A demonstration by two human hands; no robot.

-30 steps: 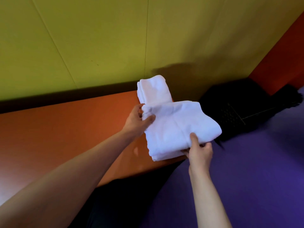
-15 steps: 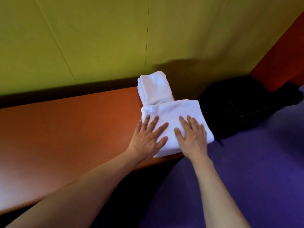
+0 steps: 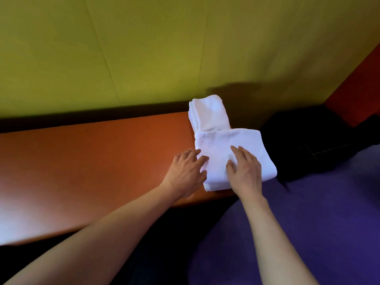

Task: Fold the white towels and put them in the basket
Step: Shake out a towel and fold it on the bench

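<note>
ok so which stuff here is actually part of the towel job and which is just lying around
Part of the job:
- near folded towel, with left hand at its edge and right hand flat on it
- second folded towel behind it
- dark basket, hard to make out in shadow

Just there:
- orange table
- purple surface
- green wall

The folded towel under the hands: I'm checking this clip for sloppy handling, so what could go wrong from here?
The near towel lies at the orange table's right end, its corner seemingly past the edge, so it might slip off. It abuts the second folded towel; lifting may disturb that one. The left hand touches only its edge and the right hand lies flat, so the fold could open.
</note>
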